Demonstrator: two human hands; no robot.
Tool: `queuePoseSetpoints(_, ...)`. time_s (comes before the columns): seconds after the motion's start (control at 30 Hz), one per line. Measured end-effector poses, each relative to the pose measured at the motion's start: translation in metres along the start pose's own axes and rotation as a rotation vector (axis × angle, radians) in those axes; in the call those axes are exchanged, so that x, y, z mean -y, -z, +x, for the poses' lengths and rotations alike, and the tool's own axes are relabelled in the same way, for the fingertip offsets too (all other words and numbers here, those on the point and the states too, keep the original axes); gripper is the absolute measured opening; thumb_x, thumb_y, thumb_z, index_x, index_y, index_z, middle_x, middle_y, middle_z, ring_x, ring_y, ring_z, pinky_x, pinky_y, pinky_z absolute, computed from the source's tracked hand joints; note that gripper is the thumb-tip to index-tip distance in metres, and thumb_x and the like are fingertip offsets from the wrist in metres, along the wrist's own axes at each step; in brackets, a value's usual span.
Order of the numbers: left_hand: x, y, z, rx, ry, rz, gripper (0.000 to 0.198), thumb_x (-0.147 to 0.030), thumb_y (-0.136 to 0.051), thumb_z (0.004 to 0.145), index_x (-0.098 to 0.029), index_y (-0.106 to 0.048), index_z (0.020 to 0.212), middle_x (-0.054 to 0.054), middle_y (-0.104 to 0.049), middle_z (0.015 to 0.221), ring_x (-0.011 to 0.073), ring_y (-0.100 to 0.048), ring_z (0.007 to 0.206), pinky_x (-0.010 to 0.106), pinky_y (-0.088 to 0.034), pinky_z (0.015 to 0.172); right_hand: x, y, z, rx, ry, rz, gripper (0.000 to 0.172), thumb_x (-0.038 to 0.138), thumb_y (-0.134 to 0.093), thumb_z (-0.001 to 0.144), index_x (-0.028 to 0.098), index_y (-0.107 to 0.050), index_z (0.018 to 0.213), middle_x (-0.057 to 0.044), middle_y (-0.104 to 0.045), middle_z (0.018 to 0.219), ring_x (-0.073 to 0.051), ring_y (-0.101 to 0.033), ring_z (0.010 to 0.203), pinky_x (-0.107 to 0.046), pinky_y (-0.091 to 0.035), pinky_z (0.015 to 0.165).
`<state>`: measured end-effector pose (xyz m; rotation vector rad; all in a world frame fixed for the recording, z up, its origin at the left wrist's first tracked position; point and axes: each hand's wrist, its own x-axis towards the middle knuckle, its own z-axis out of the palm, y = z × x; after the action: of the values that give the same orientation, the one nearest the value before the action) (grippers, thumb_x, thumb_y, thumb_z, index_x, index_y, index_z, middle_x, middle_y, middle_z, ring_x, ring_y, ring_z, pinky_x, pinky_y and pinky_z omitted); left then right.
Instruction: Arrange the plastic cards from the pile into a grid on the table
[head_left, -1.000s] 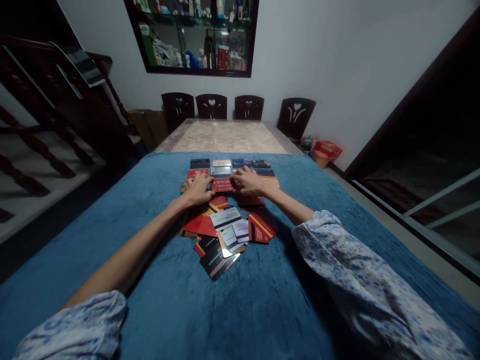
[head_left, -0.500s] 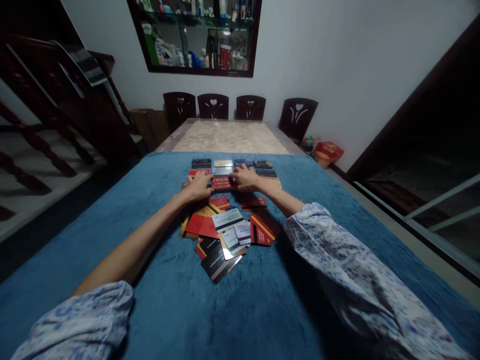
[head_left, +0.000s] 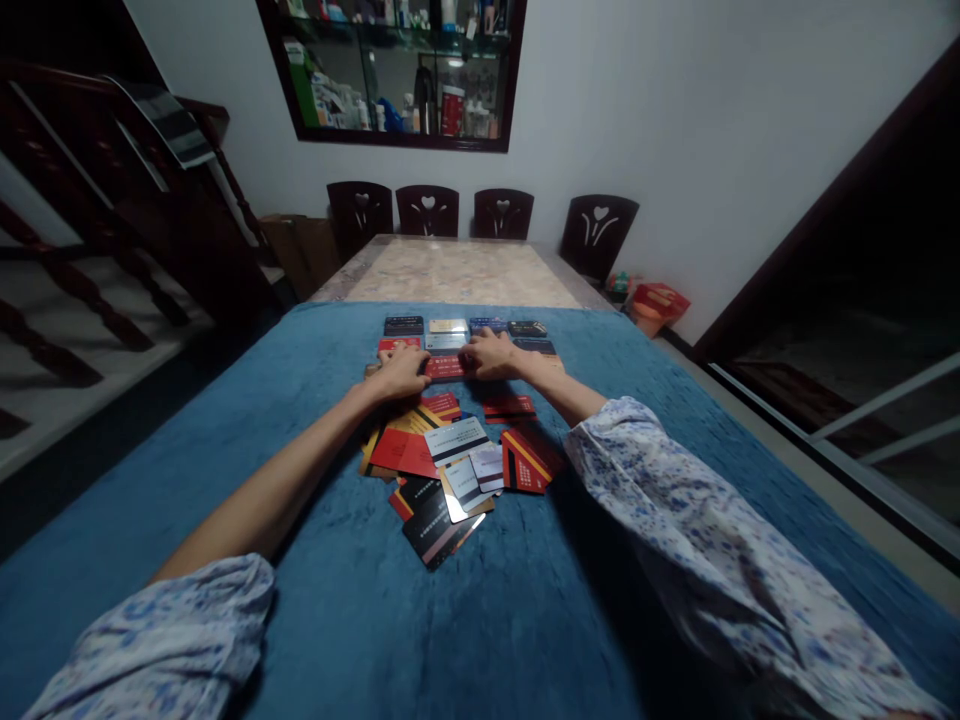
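Observation:
A red card (head_left: 448, 368) lies flat in the nearest row of laid-out cards. My left hand (head_left: 401, 374) has curled fingers at its left edge, the thumb touching the card. At the right edge, my right hand (head_left: 491, 355) grips the same card with thumb and bent fingers. Behind it are a silver-grey card (head_left: 445, 344), a pale gold card (head_left: 448, 326) and a black card (head_left: 403, 326). Another red card (head_left: 397, 344) sits partly behind my left hand. Nearer me is a loose, overlapping heap with a white striped card (head_left: 457, 441) on top.
A blue cloth (head_left: 322, 610) covers the near part of the table; its stone-patterned far end (head_left: 457, 270) is bare. Dark wooden chairs (head_left: 427, 212) stand behind. A railing (head_left: 82, 260) is at left, and a red bag (head_left: 660, 300) sits on the floor at right.
Both hands stay at the red card with almost no movement. The whole view has shifted very slightly; the cards lie as before.

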<state>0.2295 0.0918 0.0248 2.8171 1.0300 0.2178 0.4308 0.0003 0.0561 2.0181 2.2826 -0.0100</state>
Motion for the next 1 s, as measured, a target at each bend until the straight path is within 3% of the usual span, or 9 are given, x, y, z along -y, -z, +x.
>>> queuePoseSetpoints(0.33, -0.009, 0.008, -0.002, 0.057, 0.029, 0.083, 0.041, -0.028, -0.057, 0.083, -0.020, -0.068, 0.122, 0.016, -0.062, 0.135, 0.0385, -0.046, 0.131, 0.059, -0.039, 0.105, 0.003, 0.004, 0.003, 0.039, 0.027, -0.015, 0.038, 0.040, -0.063, 0.083, 0.020, -0.071, 0.115, -0.017, -0.063, 0.130, -0.040, -0.043, 0.125, -0.056, -0.042, 0.096)
queuePoseSetpoints(0.57, -0.015, 0.014, -0.003, 0.114, 0.058, 0.114, 0.041, -0.029, -0.057, 0.086, -0.021, -0.066, 0.124, 0.014, -0.063, 0.137, 0.0365, -0.046, 0.133, 0.055, -0.039, 0.106, 0.003, 0.007, 0.007, 0.084, 0.027, -0.017, 0.035, 0.037, -0.064, 0.081, 0.022, -0.071, 0.112, -0.015, -0.062, 0.133, -0.040, -0.043, 0.127, -0.056, -0.042, 0.099)
queuePoseSetpoints(1.0, -0.010, 0.010, 0.000, 0.073, 0.032, 0.080, 0.037, -0.027, -0.058, 0.081, -0.021, -0.070, 0.115, 0.013, -0.069, 0.126, 0.0374, -0.049, 0.126, 0.054, -0.040, 0.103, 0.000, 0.005, 0.009, 0.083, 0.022, 0.043, 0.035, 0.038, -0.069, 0.077, 0.022, -0.072, 0.109, -0.014, -0.063, 0.133, -0.040, -0.041, 0.129, -0.057, -0.040, 0.102)
